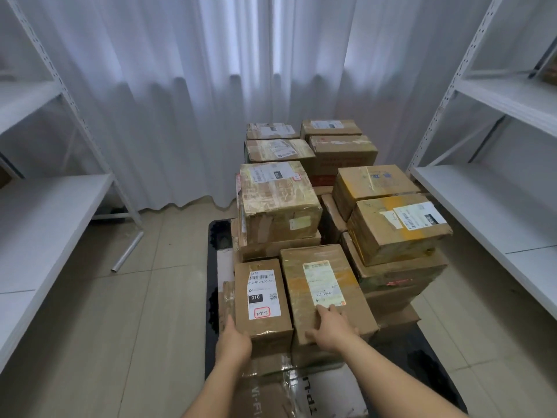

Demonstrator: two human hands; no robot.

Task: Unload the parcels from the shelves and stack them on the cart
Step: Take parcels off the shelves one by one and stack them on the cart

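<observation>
Parcels fill the cart [217, 236]; we take the narrow box labelled 010 [262, 300] as our landmark. Our left hand [233, 342] cups its near left corner, fingers hidden behind the edge (their posture we cannot tell). Our right hand [330, 327] rests on the larger box [325, 291] touching its right side, fingers straight and lightly spread. We judge the step as seating these two. Next: square them, then return to the shelves [497, 206].
</observation>
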